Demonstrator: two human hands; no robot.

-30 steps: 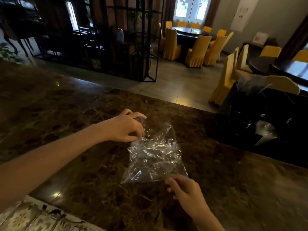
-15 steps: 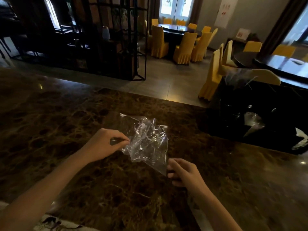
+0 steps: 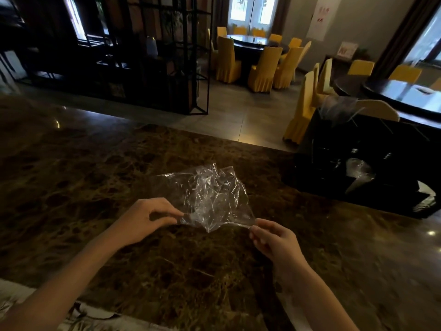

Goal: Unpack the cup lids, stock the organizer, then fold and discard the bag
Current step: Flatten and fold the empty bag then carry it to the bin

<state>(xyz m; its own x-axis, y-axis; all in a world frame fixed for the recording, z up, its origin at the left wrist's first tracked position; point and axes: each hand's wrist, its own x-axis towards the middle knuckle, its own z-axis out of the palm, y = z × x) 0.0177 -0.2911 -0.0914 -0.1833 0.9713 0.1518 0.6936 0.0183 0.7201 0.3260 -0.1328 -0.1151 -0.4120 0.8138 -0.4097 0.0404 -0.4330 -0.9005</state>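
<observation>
Fingers (image 3: 177, 215) of both hands pinch the clear, unprinted bag (image 3: 212, 194).

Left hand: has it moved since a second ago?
Yes. The left hand has drawn back toward the person across the marble counter, from the far edge of the plastic bag to pinching its near left corner.

A dark brown marble counter (image 3: 100, 187) fills the foreground. Beyond it stands a black metal shelf frame (image 3: 152, 56). Yellow-covered chairs (image 3: 261, 69) ring a dark round table (image 3: 250, 41) near bright windows (image 3: 249, 10). A white poster (image 3: 323, 17) hangs on the wall.
</observation>
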